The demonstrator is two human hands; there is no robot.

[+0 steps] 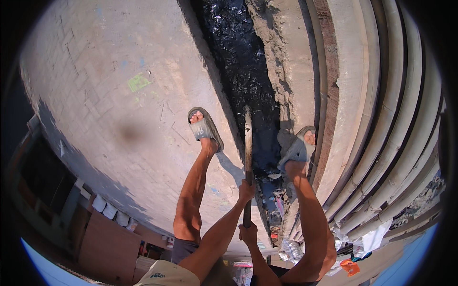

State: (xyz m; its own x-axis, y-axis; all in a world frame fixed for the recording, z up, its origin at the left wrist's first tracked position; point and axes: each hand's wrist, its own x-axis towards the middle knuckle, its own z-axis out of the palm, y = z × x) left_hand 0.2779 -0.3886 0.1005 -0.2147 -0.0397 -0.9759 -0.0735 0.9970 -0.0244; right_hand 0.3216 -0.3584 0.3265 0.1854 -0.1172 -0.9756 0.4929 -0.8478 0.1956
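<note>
Standing over an open drain (pixel 238 62) full of black, wet muck, one foot on each side. Left sandal (pixel 205 127) on the pale paved ground (pixel 119 95), right sandal (pixel 298 148) up on the rough concrete ledge (pixel 296 57) by the drain. Beyond the ledge, a row of long grey pipes (pixel 400 119).

Holding a long wooden pole (pixel 247 143) with both hands. Left hand (pixel 246 190) wrapped tight around the pole, higher up toward the muck. Right hand (pixel 248 233) wrapped around the near end, close to the body. Fingers of both curled shut on the wood, not spread.

Pole pointing straight out between the two feet, far end down in the dark muck. Cannot tell what sits on that far end, hidden in the black.

Looks like the poking or digging part of the job, with the pole already pushed in. Next move likely needing a strong, steady grip, a hard pull or lift with both arms, and feet kept firm so as not to slip into the drain. Bits of rubbish (pixel 276 209) lying in the drain near the hands.
</note>
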